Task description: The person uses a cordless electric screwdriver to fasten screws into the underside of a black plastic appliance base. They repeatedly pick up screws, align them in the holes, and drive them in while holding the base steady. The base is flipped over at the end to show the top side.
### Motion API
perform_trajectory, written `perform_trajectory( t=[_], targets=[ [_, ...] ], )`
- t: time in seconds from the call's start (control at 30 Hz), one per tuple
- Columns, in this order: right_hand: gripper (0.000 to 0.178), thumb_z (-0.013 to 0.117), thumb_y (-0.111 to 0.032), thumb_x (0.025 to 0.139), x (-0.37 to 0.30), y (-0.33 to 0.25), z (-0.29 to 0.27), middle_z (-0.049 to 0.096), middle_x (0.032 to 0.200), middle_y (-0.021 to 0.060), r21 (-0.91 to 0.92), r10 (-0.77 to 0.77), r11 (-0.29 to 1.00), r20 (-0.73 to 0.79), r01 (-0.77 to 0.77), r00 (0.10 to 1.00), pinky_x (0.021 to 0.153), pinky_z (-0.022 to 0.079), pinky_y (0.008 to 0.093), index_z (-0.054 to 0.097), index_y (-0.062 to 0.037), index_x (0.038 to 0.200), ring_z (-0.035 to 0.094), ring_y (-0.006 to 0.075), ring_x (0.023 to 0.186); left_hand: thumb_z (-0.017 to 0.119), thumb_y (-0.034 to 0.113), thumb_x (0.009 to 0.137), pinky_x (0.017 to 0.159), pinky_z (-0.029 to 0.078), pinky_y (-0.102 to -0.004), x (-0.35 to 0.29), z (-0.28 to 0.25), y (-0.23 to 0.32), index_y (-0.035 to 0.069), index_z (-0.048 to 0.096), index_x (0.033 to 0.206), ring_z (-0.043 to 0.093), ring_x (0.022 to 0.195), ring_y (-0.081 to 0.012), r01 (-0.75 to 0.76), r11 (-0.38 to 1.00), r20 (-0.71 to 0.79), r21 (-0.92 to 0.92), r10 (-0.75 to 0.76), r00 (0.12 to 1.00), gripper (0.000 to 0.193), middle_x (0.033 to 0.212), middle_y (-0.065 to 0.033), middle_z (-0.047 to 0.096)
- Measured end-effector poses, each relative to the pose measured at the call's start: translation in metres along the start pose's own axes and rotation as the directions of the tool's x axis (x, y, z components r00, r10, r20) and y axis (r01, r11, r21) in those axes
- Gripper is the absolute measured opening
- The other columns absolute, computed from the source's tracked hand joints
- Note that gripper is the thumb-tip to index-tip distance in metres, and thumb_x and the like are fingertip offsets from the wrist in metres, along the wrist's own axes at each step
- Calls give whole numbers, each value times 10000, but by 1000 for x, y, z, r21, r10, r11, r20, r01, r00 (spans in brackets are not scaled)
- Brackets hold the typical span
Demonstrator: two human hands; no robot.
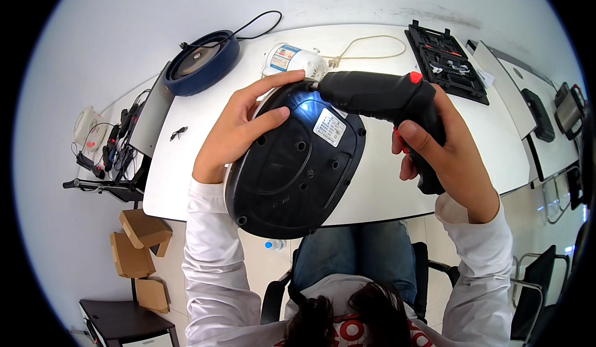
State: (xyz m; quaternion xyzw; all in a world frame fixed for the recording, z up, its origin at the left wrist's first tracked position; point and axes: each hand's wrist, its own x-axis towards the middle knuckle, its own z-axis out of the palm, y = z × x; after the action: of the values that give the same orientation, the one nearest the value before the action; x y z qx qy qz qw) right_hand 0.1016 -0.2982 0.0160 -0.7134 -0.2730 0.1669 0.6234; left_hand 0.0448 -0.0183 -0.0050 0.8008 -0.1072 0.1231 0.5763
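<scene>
My left hand grips the upper left edge of a black plastic appliance base, held tilted up above the table's front edge. Its underside faces me, with screw holes and a white label. In my right hand is a black cordless screwdriver with red buttons, the fingers wrapped round its handle. The screwdriver's bit points left and meets the base near its top corner, close to my left fingertips. A bright light spot falls on the plastic there. Whether the bit sits in a screw cannot be made out.
On the white table are a round dark blue appliance with a black cord, a white motor-like unit with a beige plug cord, an open black tool case and a small black cable. Cardboard boxes lie at lower left.
</scene>
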Motion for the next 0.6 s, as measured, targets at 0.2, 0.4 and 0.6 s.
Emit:
perform_trajectory(
  t=[0.2, 0.4, 0.6],
  targets=[
    [562, 697, -351, 895, 0, 3, 0, 603, 779, 63, 44, 0, 999, 18, -1, 1000, 517, 469, 223, 432, -47, 1287, 583, 107, 552, 639, 204, 780, 1075, 364, -329, -2, -2, 2, 25, 574, 1308, 530, 1231, -228, 13, 1000, -6, 6, -13, 1000, 561, 1332, -130, 567],
    [549, 695, -336, 897, 0, 8, -1, 602, 789, 59, 71, -10, 997, 33, 7, 999, 516, 466, 224, 434, -46, 1282, 582, 103, 562, 645, 209, 776, 1083, 355, -333, -2, 1, 4, 12, 569, 1308, 526, 1237, -235, 33, 999, -12, -28, -34, 999, 572, 1334, -134, 566],
    [522, 677, -322, 907, -2, 2, 3, 596, 780, 62, -19, -26, 999, 5, 26, 1000, 510, 473, 231, 438, -41, 1277, 578, 108, 560, 647, 207, 775, 1083, 361, -340, -3, 1, 5, 23, 580, 1301, 522, 1247, -241, 47, 999, -25, -10, -47, 999, 562, 1334, -146, 565]
  ],
)
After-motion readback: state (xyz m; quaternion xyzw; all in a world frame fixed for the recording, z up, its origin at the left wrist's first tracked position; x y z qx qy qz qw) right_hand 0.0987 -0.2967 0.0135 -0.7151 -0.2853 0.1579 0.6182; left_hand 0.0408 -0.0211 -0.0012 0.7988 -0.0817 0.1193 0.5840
